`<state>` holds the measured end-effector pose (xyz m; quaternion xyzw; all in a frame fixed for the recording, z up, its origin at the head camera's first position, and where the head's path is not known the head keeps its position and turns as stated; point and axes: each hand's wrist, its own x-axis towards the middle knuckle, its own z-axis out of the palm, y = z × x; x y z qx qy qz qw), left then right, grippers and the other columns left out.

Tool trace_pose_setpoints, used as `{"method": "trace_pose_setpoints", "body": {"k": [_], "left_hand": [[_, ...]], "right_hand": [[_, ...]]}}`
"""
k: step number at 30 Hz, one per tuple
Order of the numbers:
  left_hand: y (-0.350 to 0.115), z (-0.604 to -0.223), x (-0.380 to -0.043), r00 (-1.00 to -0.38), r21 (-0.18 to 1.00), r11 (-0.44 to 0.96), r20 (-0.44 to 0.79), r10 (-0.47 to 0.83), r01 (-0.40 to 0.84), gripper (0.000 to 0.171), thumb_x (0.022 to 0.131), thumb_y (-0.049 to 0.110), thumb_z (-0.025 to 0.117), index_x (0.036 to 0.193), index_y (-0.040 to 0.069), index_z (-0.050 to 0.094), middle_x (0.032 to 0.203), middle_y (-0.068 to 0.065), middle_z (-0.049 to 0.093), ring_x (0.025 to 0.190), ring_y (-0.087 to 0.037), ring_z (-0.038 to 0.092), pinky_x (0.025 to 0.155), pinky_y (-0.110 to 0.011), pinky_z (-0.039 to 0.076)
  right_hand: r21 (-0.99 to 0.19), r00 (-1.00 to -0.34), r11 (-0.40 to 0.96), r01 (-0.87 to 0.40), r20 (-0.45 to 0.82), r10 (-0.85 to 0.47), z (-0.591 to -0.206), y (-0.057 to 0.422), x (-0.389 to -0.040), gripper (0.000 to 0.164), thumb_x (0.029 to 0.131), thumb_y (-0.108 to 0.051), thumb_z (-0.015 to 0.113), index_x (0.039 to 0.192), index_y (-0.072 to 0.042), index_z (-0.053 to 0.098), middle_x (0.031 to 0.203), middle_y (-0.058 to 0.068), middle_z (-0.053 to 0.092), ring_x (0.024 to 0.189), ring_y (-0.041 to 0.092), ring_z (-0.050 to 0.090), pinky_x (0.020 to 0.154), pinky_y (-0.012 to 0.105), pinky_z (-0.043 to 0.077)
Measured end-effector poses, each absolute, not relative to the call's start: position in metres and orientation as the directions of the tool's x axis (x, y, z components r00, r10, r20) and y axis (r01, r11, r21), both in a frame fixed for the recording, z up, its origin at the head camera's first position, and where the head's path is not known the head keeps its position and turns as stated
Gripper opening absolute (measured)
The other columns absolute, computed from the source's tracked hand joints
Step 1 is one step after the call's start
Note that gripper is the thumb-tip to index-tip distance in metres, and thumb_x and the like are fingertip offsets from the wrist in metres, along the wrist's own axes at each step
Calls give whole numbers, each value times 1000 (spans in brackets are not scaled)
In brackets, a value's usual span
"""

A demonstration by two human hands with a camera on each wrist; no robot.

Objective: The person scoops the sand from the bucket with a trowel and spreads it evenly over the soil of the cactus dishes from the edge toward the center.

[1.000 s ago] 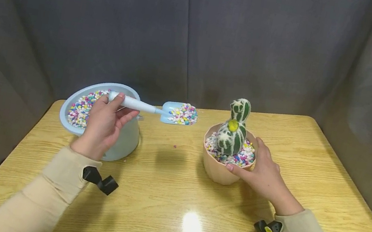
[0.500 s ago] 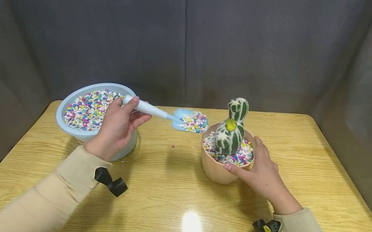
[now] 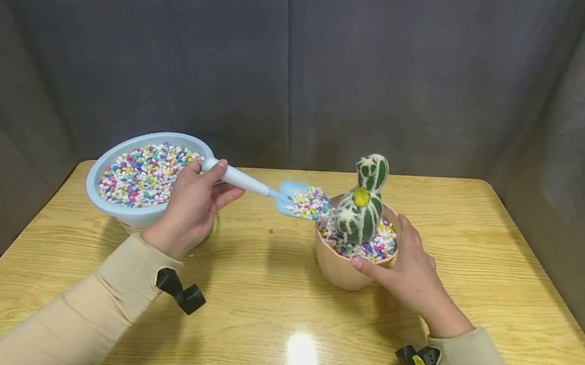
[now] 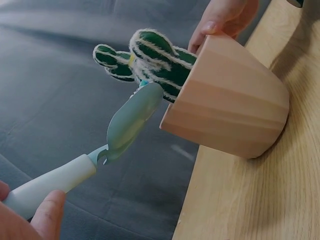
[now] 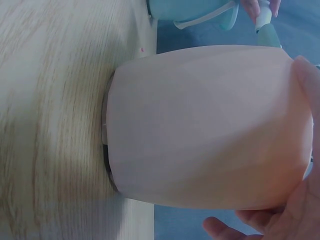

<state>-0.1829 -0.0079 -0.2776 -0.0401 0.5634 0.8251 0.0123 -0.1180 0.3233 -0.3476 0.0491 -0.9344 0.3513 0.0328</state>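
Note:
My left hand (image 3: 195, 203) grips the pale blue handle of a small trowel (image 3: 246, 182). Colourful pebbles (image 3: 308, 203) fill the trowel's blade, whose tip is right at the left rim of a peach flowerpot (image 3: 342, 273). In the pot, a green cactus (image 3: 361, 216) with white fuzz and a yellow flower stands in similar pebbles. My right hand (image 3: 412, 270) holds the pot's right side, thumb at the near rim and fingers round the far side. From the left wrist view, the blade (image 4: 134, 120) is seen from beneath, level with the pot's rim, close to the cactus.
A light blue bucket (image 3: 96, 175) full of coloured pebbles stands at the table's back left, partly behind my left hand. One stray pink pebble (image 3: 270, 230) lies on the wooden table (image 3: 247, 317). Dark grey curtains (image 3: 187, 48) hang behind and at both sides.
My left hand has moved right and slightly nearer, carrying the loaded trowel from between bucket and pot to the pot's left rim. The right hand keeps its hold on the pot.

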Motion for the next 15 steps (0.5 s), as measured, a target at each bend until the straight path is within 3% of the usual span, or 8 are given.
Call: {"method": "trace_pose_setpoints", "body": {"k": [15], "left_hand": [[-3, -282, -186, -995, 945, -320, -90, -38, -73, 6, 111, 12, 47, 114, 7, 45, 106, -11, 58, 83, -12, 68, 87, -27, 60]], "right_hand": [[-699, -988, 698, -156, 125, -95, -350, 325, -119, 109, 85, -41, 84, 162, 1, 18, 163, 36, 13, 145, 58, 22, 112, 78, 22]]}}
